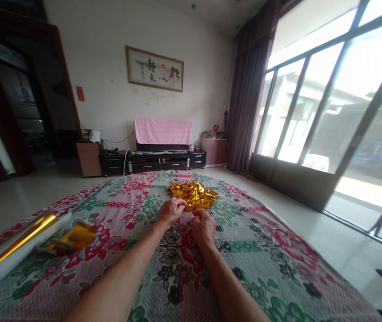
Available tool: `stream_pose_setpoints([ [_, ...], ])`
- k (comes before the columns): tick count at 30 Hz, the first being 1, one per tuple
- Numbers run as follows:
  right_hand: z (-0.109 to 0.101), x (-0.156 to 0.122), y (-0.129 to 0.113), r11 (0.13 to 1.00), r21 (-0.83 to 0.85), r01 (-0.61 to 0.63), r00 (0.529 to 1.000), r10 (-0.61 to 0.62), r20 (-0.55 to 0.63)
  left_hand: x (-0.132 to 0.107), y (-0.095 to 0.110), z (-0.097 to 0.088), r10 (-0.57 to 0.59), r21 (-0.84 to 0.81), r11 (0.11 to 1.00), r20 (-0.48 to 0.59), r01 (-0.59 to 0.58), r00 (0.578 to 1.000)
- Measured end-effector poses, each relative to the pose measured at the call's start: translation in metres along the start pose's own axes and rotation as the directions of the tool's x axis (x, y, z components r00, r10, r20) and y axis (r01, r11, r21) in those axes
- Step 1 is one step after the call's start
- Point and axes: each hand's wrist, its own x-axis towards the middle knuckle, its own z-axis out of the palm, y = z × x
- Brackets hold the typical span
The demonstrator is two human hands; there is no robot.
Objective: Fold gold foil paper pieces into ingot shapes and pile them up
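A heap of shiny, folded gold foil paper [196,193] lies toward the far side of the cloth-covered table. Just at its near edge, my left hand [171,211] is closed in a pinch on a bit of the gold foil. My right hand [205,226] is also closed, thumb and forefinger pinched at the foil's near edge, a short gap from the left. The small piece between the fingertips is partly hidden, so its exact shape cannot be made out.
On the left of the flowered tablecloth [124,223] lie a roll of gold foil [26,246] and a folded stack of gold foil sheets [77,236]. Beyond the table stands a low black cabinet [160,162] under a pink cloth [163,130]. Glass doors [321,103] line the right side.
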Motion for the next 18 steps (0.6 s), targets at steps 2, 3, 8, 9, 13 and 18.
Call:
stream_pose_setpoints([
  [2, -0.001, -0.001, -0.001, 1.000, 0.001, 0.003, 1.000, -0.003, 0.000, 0.000, 0.000, 0.000, -0.002, -0.003, 1.000, -0.005, 0.002, 1.000],
  [3, -0.001, -0.001, -0.001, 1.000, 0.003, 0.006, 1.000, -0.006, -0.002, 0.000, -0.001, 0.000, -0.004, -0.002, 1.000, -0.011, 0.004, 1.000],
  [8, -0.003, -0.001, -0.003, 1.000, -0.011, 0.012, 1.000, -0.012, 0.002, 0.000, -0.004, 0.001, -0.016, -0.042, 0.999, -0.028, 0.015, 0.999],
  [9, -0.003, -0.001, -0.003, 1.000, -0.017, 0.014, 1.000, -0.014, 0.004, -0.001, -0.005, 0.001, -0.029, -0.053, 0.998, -0.030, 0.027, 0.999],
  [13, -0.003, -0.003, -0.004, 0.998, -0.054, 0.043, 0.999, -0.042, 0.018, -0.007, -0.007, -0.004, -0.093, 0.009, 0.996, -0.043, 0.094, 0.995],
  [18, -0.005, -0.013, -0.011, 0.937, -0.150, 0.315, 0.938, -0.283, 0.202, -0.031, -0.005, -0.026, 0.001, 0.186, 0.983, 0.022, -0.005, 1.000],
])
